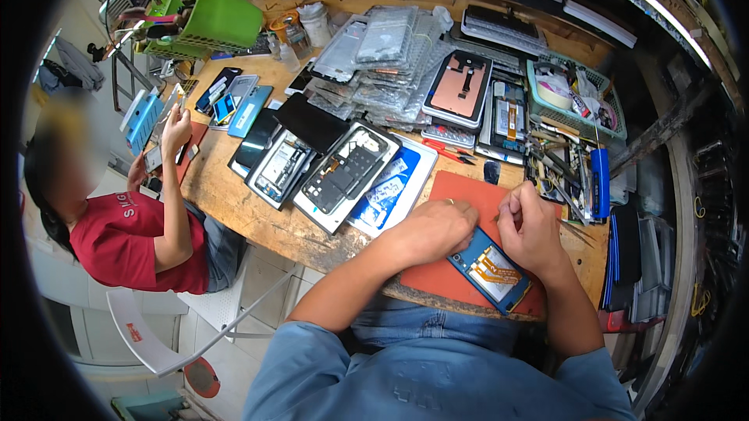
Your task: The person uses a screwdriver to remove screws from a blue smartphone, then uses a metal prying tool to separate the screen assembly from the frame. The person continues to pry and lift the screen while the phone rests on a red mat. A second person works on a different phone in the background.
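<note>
An opened blue smartphone [461, 260] lies tilted on a red-orange mat [443, 189] at the table's front edge. Its silvery battery and golden flex cables face up. My left hand [442, 229] is closed beside the phone's upper left end, its fingertips curled under and hidden. My right hand [530, 227] is also closed, thumb and fingers pressed together just above the phone's upper right side. Whatever either hand pinches is too small or covered to make out. A small dark oval piece [491, 171] rests at the mat's far edge.
Opened tablets [343, 171] lie left of the mat, with red-handled pliers [446, 151] beyond it. Tools and a blue-handled tool [599, 183] crowd the right, below a green basket [577, 113]. Bubble-wrapped stacks [382, 70] stand behind. At left sits a co-worker [140, 226] holding a device.
</note>
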### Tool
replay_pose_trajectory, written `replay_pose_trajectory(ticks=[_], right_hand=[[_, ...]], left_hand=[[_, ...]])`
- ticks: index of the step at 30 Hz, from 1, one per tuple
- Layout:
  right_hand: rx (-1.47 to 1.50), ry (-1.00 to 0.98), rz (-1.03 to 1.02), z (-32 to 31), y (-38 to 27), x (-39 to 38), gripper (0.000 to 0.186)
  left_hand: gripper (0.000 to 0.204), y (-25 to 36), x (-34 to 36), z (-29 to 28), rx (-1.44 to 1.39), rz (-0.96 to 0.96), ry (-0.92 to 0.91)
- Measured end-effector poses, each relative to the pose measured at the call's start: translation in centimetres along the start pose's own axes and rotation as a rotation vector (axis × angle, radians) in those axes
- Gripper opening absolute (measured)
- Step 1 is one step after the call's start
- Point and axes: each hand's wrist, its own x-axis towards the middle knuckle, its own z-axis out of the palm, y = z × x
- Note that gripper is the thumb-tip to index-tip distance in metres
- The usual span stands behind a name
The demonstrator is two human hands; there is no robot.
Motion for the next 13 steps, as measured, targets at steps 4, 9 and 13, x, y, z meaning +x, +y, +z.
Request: replay_pose_trajectory(ticks=[4, 9, 13], right_hand=[[-0.008, -0.019, 0.034, 0.2, 0.4, 0.1, 0.019], [0.05, -0.02, 0.098, -0.1, 0.2, 0.4, 0.019], [0.043, -0.052, 0.133, -0.3, 0.5, 0.3, 0.019]], left_hand=[[0.017, -0.7, 0.6, 0.2, -0.021, -0.003, -0.01], [0.017, -1.0, 0.5, -0.7, -0.161, -0.012, -0.035], [0.019, -1.0, 0.1, -1.0, -0.138, 0.001, -0.045]])
